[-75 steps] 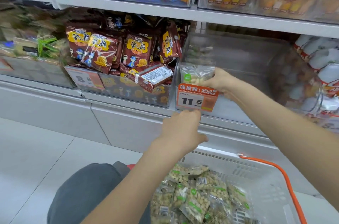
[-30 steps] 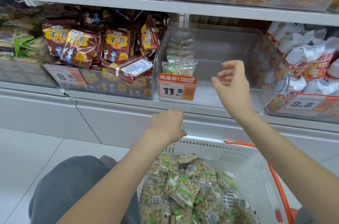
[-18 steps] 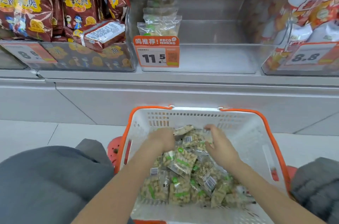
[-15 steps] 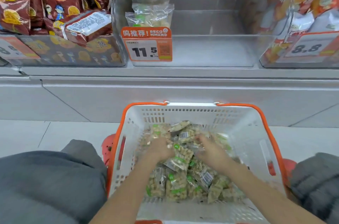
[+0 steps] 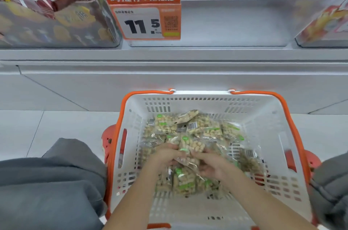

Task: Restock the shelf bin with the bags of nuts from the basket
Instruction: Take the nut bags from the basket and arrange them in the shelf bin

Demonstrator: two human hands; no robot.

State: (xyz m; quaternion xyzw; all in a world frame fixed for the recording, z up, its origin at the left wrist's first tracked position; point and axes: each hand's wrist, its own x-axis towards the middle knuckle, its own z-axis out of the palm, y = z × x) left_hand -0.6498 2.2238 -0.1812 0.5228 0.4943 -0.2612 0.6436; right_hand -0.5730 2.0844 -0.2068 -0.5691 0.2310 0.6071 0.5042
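The bags of nuts (image 5: 190, 135) lie in a loose heap on the floor of the white basket (image 5: 263, 116) with orange rim, piled toward its middle and far side, clear film with green tags and barcode stickers facing every way. Both hands are down in the heap and meet over one bag (image 5: 189, 148) near its centre: the left hand (image 5: 165, 155) has its fingers curled onto that bag's left edge, and the right hand (image 5: 212, 164) curls round its lower right side, so each appears to be grasping the same packet or ones pressed against it; exactly how many bags are caught I cannot tell. To do this pick well, I would judge it best to gather a small flat stack, with edges squared between the palms, rather than a bunch held by the corners, since the slick film is likely to slide and shed bags on the lift. Both forearms come in from the bottom of the view, converging, wrists bent slightly down. The clear shelf bin (image 5: 235, 22) sits above and beyond the basket, behind the orange price tag (image 5: 148, 20); a bag or so stands at its left end, the rest looks bare.
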